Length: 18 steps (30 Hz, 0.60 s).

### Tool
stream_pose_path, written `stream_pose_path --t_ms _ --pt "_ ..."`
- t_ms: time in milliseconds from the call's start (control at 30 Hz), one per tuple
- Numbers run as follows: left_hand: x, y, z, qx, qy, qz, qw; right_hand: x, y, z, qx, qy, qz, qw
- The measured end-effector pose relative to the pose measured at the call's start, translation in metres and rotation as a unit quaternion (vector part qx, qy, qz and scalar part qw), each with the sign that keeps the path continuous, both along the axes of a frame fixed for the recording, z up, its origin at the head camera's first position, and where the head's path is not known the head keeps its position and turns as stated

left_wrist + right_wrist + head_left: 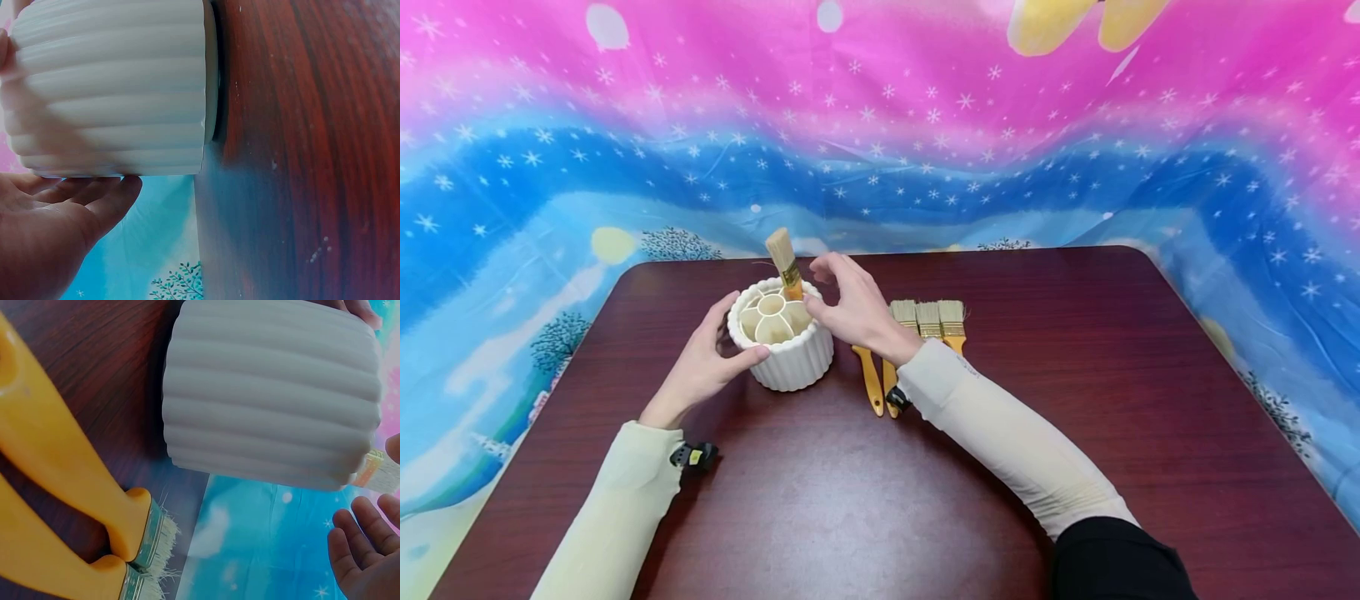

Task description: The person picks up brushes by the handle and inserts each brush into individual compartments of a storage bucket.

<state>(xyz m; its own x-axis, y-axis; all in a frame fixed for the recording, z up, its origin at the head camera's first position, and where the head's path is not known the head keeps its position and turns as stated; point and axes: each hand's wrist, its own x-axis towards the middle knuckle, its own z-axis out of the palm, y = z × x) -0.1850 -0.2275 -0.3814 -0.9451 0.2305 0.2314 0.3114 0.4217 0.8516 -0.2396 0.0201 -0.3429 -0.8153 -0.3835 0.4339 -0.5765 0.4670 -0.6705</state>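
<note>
A white ribbed round holder with a divided insert stands on the table. My left hand grips its left side, thumb at the near rim and fingers along the wall, as the left wrist view shows. One paintbrush stands bristles up in a far-right compartment, leaning slightly left; its handle is hidden inside. Beside it is my right hand, fingers loosely bent and thumb apart, close to the rim. In the right wrist view, that brush appears beyond the gap between thumb and fingers.
Several more paintbrushes with yellow handles lie side by side right of the holder, partly under my right forearm. The dark red wooden table ends at a printed pink and blue cloth behind.
</note>
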Motion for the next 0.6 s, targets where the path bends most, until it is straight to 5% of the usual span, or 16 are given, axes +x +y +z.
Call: stream_pose_path --t_ms 600 --pt "0.001 0.002 0.002 0.002 -0.006 0.002 1.0 0.006 0.015 0.001 0.001 0.008 0.005 1.0"
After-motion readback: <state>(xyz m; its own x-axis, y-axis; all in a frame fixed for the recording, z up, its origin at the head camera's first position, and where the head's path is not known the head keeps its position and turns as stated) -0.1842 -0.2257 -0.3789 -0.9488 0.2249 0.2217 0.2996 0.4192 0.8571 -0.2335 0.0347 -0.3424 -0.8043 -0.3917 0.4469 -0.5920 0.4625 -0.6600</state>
